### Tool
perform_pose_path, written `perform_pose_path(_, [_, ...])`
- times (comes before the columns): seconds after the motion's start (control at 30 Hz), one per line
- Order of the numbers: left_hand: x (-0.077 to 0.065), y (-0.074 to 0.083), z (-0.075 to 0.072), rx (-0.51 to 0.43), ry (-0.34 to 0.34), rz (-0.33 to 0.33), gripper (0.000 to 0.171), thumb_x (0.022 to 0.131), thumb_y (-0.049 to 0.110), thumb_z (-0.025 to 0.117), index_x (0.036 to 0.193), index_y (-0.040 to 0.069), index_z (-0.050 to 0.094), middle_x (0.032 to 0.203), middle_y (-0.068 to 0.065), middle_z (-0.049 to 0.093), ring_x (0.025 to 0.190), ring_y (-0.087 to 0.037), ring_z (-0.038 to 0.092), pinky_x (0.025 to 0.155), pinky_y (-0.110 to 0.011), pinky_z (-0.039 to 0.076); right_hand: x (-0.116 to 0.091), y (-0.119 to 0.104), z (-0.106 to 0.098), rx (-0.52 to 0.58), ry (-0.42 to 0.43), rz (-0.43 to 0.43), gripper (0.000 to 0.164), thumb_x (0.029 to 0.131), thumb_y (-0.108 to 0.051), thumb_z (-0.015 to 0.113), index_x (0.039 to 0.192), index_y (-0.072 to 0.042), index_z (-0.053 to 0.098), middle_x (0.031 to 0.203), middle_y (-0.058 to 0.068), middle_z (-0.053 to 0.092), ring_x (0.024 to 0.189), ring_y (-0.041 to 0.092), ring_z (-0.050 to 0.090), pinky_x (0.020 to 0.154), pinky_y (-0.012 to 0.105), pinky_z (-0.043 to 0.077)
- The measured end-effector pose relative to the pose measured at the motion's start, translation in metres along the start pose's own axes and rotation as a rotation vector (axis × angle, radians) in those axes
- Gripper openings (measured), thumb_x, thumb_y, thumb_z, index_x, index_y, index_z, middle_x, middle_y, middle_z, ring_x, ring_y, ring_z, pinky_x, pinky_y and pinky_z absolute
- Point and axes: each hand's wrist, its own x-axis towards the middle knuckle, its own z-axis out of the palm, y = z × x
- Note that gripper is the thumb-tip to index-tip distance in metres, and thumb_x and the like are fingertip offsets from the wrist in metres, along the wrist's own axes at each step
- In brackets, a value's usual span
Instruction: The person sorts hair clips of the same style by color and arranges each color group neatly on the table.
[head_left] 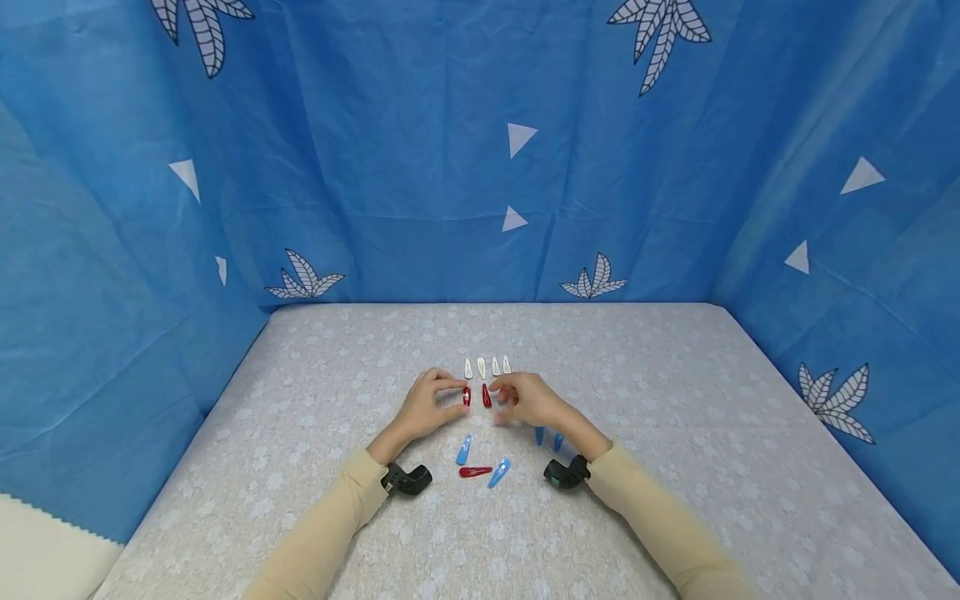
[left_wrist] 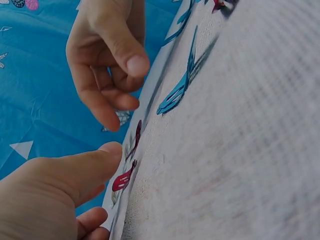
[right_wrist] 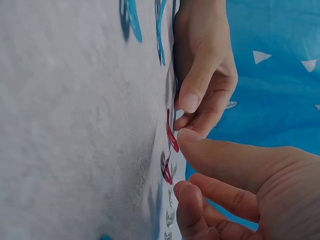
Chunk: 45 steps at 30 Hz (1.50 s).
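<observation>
Two red snap hair clips lie side by side on the table, a left one [head_left: 467, 396] and a right one [head_left: 487, 396]. My left hand [head_left: 429, 406] is beside the left clip, its thumb and fingers parted around it without pinching. Over the right clip hovers my right hand [head_left: 528, 400], thumb and fingertips apart with nothing between them. In the right wrist view a gap shows between the right thumb [right_wrist: 220, 155] and its fingers. Just beyond the red pair stands a row of several white hair clips [head_left: 482, 367].
Nearer to me lie a blue clip [head_left: 463, 450], a sideways red clip [head_left: 475, 472] and a slanted blue clip [head_left: 499, 472]. More blue clips [head_left: 558, 442] are partly hidden by the right wrist. A blue cloth [head_left: 450, 167] hangs behind the patterned table [head_left: 637, 358].
</observation>
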Motion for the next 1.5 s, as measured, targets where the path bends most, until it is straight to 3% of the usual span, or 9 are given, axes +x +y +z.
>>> perform_pose_path(0.27, [0.001, -0.001, 0.000, 0.013, 0.011, 0.027, 0.043, 0.076, 0.025, 0.084, 0.114, 0.008, 0.073, 0.114, -0.011, 0.060, 0.111, -0.029, 0.053, 0.095, -0.049, 0.043, -0.022, -0.011, -0.003, 0.020, -0.029, -0.094, 0.039, 0.080, -0.010, 0.080, 0.115, 0.000, 0.068, 0.092, 0.007, 0.067, 0.074, 0.007, 0.055, 0.065, 0.021, 0.047])
perform_pose_path(0.57, [-0.001, 0.000, 0.002, 0.018, 0.000, 0.035, 0.040, 0.077, 0.026, 0.083, 0.112, 0.009, 0.074, 0.113, -0.009, 0.062, 0.110, -0.028, 0.054, 0.094, -0.049, 0.044, -0.040, -0.017, 0.007, 0.067, -0.080, -0.172, 0.038, 0.081, -0.011, 0.079, 0.116, -0.001, 0.067, 0.092, 0.007, 0.068, 0.072, 0.004, 0.056, 0.066, 0.021, 0.048])
perform_pose_path(0.9, [-0.001, 0.001, 0.002, 0.039, -0.020, 0.023, 0.039, 0.079, 0.025, 0.082, 0.114, 0.010, 0.074, 0.115, -0.010, 0.062, 0.114, -0.029, 0.052, 0.098, -0.050, 0.042, -0.044, -0.018, 0.022, 0.073, -0.124, -0.200, 0.033, 0.084, -0.015, 0.077, 0.115, -0.006, 0.069, 0.089, 0.000, 0.068, 0.068, -0.001, 0.053, 0.063, 0.019, 0.047])
perform_pose_path(1.13, [-0.001, 0.001, 0.000, 0.052, -0.017, 0.051, 0.038, 0.079, 0.024, 0.081, 0.113, 0.009, 0.074, 0.113, -0.011, 0.063, 0.112, -0.031, 0.053, 0.097, -0.050, 0.041, -0.043, -0.019, 0.028, 0.074, -0.143, -0.199, 0.028, 0.085, -0.012, 0.076, 0.112, -0.008, 0.070, 0.084, -0.005, 0.067, 0.064, -0.001, 0.051, 0.060, 0.018, 0.046])
perform_pose_path(1.5, [-0.001, -0.001, 0.001, 0.062, -0.024, 0.068, 0.037, 0.080, 0.025, 0.081, 0.113, 0.010, 0.074, 0.114, -0.011, 0.062, 0.113, -0.030, 0.052, 0.097, -0.050, 0.040, -0.045, -0.023, 0.032, 0.097, -0.215, -0.227, 0.032, 0.085, -0.014, 0.077, 0.115, -0.008, 0.070, 0.082, -0.005, 0.066, 0.061, -0.003, 0.048, 0.058, 0.016, 0.045])
